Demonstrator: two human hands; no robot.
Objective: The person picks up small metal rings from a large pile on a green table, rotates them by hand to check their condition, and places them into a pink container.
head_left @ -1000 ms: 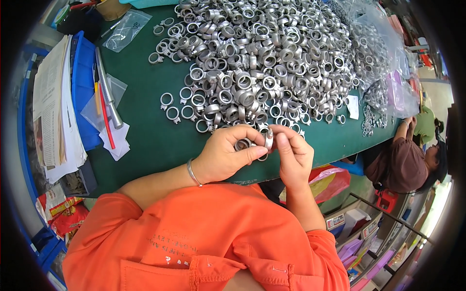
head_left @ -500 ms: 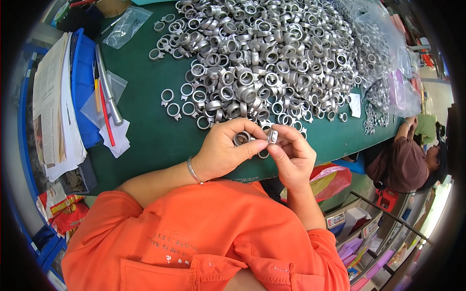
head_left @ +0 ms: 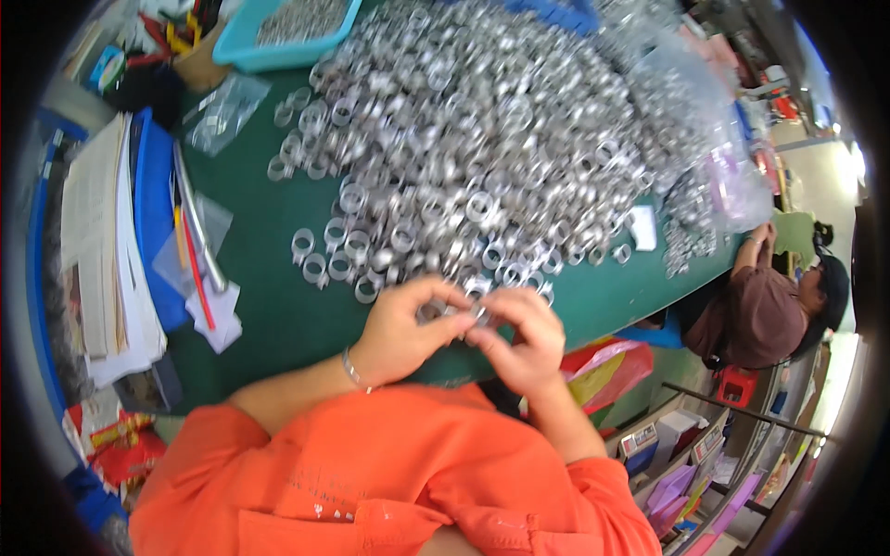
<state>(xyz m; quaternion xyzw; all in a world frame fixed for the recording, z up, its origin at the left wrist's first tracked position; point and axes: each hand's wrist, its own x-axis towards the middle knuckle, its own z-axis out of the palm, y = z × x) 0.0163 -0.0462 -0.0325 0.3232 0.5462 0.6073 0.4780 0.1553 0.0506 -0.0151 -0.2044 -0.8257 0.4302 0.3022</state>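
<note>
At the near edge of the green table, both my hands are closed with the fingertips almost meeting. In the curl of my left hand (head_left: 399,332) sits a grey metal ring (head_left: 430,311), partly hidden by the fingers. My right hand (head_left: 527,341) pinches another small metal ring (head_left: 479,313) between thumb and fingers, against the left thumb tip. Motion blur hides its details. Just beyond the fingers spreads a large heap of similar metal rings (head_left: 464,157), many with a small lug on one side.
Left stand a blue tray (head_left: 165,232) with papers (head_left: 97,241), a red pen (head_left: 198,278) and a metal rod (head_left: 197,222). A turquoise basket (head_left: 243,51) of small parts is at the back. Plastic bags (head_left: 737,190) lie right, near a seated person (head_left: 756,310).
The view has tilted upward, so the table sits lower and the turquoise basket shows. My hands stay together around the rings, turned slightly, and the ring between them is now blurred.
</note>
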